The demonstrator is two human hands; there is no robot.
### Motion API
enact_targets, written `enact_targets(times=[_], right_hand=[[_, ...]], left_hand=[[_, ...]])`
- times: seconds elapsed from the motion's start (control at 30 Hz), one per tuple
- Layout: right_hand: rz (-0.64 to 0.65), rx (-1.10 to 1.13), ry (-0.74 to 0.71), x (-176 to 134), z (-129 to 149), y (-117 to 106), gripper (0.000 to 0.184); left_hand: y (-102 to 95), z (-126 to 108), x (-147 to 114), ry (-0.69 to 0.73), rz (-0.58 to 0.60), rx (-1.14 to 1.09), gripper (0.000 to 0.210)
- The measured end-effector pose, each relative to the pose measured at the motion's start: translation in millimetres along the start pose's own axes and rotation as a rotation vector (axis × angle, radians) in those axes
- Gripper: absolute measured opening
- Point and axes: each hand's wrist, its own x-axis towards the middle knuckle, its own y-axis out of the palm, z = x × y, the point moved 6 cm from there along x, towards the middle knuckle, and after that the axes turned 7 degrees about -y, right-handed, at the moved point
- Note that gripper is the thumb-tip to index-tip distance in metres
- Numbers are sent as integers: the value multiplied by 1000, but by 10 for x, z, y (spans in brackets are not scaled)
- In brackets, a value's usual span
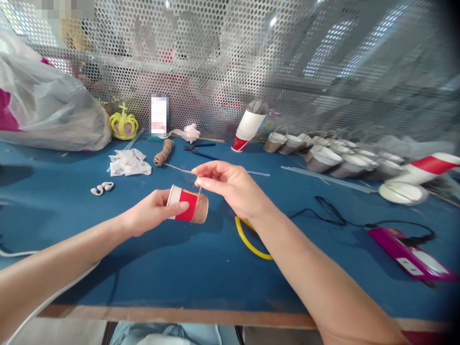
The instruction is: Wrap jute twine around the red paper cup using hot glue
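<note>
My left hand [154,211] is wrapped round a red and white paper cup [187,197], which lies tilted on its side in the air above the table. Brown twine [201,210] is wound round the end of the cup on the right. Between thumb and fingertips, my right hand [223,184] pinches the strand of twine just above the cup. That strand runs back left to a roll of twine [164,152] on the blue table.
Crumpled white strips [129,162] and white earbuds [102,188] lie at left, near a yellow crown [123,123]. Pliers [196,149] and stacked cups [247,127] stand behind. At right are several twine-wrapped cups [323,158], a purple device [411,254] with a black cable, and a yellow tube [247,242].
</note>
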Motion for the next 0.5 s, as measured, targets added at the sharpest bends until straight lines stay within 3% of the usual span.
enact_targets(times=[0.17,0.5], right_hand=[[-23,-2,32,-4,-22,-16,11],[-63,-39,92,-37,-129,-51,13]], left_hand=[[-5,43,-38,-53,5,-124,31],[45,0,-90,-12,11,-46,33]])
